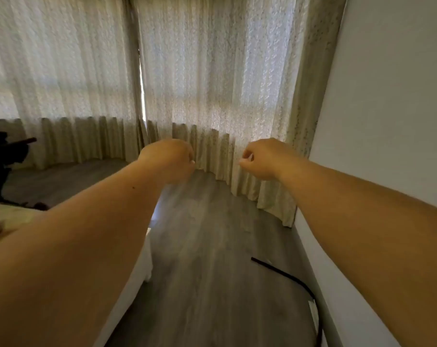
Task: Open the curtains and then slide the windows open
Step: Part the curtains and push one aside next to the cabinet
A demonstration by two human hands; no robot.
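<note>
Two cream patterned curtains hang drawn across the window, reaching the floor. The left curtain (62,78) and the right curtain (212,78) meet at a narrow bright gap (142,91). The window behind shows only as light through the cloth. My left hand (170,159) and my right hand (262,157) are stretched forward at waist height, both with fingers curled in loosely and nothing in them. They hover in front of the lower part of the right curtain, apart from the cloth.
A bed corner (137,259) with white sheet lies at the lower left. A white wall (387,121) runs along the right. A black cable (295,279) trails over the grey wood floor (207,246). Dark objects (2,156) stand at the far left.
</note>
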